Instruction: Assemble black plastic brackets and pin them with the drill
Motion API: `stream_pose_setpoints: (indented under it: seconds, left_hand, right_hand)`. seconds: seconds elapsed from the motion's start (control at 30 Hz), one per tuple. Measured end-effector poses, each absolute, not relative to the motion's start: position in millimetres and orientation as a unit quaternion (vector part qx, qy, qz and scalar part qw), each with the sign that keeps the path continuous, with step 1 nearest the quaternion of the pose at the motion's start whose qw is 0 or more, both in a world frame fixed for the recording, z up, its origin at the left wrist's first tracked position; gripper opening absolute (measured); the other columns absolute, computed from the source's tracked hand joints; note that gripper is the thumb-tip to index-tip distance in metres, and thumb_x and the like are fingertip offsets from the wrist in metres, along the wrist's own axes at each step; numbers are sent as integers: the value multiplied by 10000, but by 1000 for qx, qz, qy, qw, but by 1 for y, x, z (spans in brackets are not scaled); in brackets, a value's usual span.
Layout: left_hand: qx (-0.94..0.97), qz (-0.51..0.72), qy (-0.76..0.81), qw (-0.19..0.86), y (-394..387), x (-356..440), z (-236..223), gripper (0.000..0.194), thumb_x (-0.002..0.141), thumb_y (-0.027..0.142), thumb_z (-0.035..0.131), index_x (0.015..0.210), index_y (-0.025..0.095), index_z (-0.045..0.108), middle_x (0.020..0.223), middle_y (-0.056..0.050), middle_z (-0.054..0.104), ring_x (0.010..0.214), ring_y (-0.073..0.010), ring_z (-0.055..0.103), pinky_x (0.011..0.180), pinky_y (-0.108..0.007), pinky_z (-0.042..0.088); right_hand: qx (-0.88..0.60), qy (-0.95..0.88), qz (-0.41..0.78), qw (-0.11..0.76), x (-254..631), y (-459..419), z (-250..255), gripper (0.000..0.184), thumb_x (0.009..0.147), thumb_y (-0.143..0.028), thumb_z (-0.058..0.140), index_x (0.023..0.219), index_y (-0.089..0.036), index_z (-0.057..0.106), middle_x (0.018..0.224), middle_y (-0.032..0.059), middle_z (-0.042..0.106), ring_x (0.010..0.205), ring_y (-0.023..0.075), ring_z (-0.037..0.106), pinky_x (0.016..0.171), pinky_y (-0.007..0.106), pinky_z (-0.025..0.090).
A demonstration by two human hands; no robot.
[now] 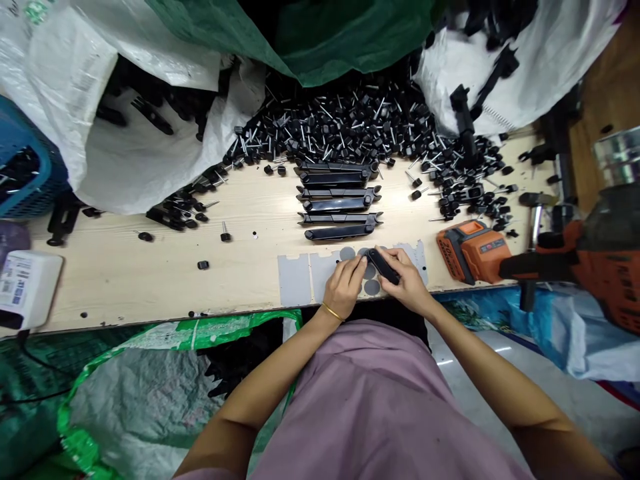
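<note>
Black and narrow, a long part (385,268) lies slantwise between the two hands, over gray sheets (294,280) at the near edge of the pale wooden desk (125,280). The right hand (407,283) is clamped on it, thumb on the near side and fingers around the far side. The left hand (345,285), with a gold bracelet (332,312) at its wrist, has its fingertips bunched at the part's upper left end; whether they pinch anything small, I cannot tell. Dark gray discs (372,287) show beneath and between the hands. Just beyond, black assemblies (340,205) lie crosswise in a stack of rows. Behind these spreads a heap of black knobs with metal shanks (340,123), below a green sack (350,40). An orange-and-black power tool (550,263) lies to the right, its battery (473,252) toward the hands.
</note>
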State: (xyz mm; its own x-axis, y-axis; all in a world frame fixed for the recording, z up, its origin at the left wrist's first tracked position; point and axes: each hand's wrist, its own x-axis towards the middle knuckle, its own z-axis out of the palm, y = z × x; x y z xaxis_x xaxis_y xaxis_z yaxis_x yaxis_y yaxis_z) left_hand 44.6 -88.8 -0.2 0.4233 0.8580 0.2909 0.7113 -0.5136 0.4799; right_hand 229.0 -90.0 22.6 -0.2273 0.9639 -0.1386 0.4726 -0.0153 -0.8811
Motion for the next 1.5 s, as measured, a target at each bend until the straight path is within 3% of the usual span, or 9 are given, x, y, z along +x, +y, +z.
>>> stream_pose_setpoints:
  seconds: [0.3, 0.5, 0.73, 0.93, 1.3, 1.43, 1.5]
  left_hand:
    - [818, 290, 492, 66, -106, 63, -7, 455, 908, 95, 406, 1361, 73, 364, 1179, -233, 608, 1129, -271, 580, 884, -412, 525]
    - [882, 219, 402, 109, -86, 35, 3, 445, 919, 92, 354, 1362, 118, 392, 1248, -172, 583, 1148, -233, 567, 935, -382, 500]
    - [866, 187, 462, 44, -100, 55, 5, 446, 922, 114, 343, 1361, 45, 386, 1230, -226, 577, 1103, -264, 596, 900, -396, 515]
    - [894, 174, 409, 55, -93, 44, 6, 420, 913, 136, 395, 1325, 76, 443, 1257, -185, 571, 1089, -242, 603, 872, -358, 534]
    - [945, 86, 309, 61, -69, 41, 29, 352, 928, 167, 384, 1193, -13, 530, 1109, -285, 620, 891, -264, 669, 676, -356, 572]
    - [941, 109, 314, 65, -67, 33, 22, 344, 932, 228, 410, 1178, 31, 547, 1106, -257, 635, 863, -254, 677, 632, -339, 573]
    - [932, 138, 322, 95, -69, 28, 19, 335, 929, 256, 430, 1202, 98, 543, 1149, -203, 634, 910, -232, 668, 709, -337, 573]
  right_hand:
    - [-600, -642, 388, 280, 213, -101, 20, 695, 758, -150, 548, 1412, -279, 350, 1066, 76, 450, 1041, 231, 485, 947, 415, 431]
    - [-536, -659, 452, 272, 232, -89, 23, 616, 782, -179, 537, 1377, -274, 410, 1093, 65, 480, 1063, 212, 500, 971, 396, 416]
    - [-582, -621, 429, 302, 218, -97, 20, 637, 762, -164, 536, 1379, -262, 410, 1077, 72, 475, 1039, 218, 501, 950, 404, 432]
    - [-575, -628, 430, 300, 220, -96, 19, 636, 756, -156, 537, 1372, -260, 420, 1074, 67, 479, 1044, 212, 502, 957, 387, 428]
    - [-580, -627, 425, 301, 219, -95, 19, 655, 722, -132, 560, 1355, -250, 439, 1091, 68, 480, 1052, 211, 509, 966, 375, 416]
    - [-578, -631, 419, 303, 220, -96, 18, 652, 722, -126, 559, 1354, -234, 440, 1098, 71, 475, 1057, 208, 506, 959, 360, 418]
    - [-576, -634, 418, 303, 220, -96, 17, 649, 728, -133, 558, 1356, -246, 436, 1104, 68, 473, 1063, 208, 503, 962, 363, 417]
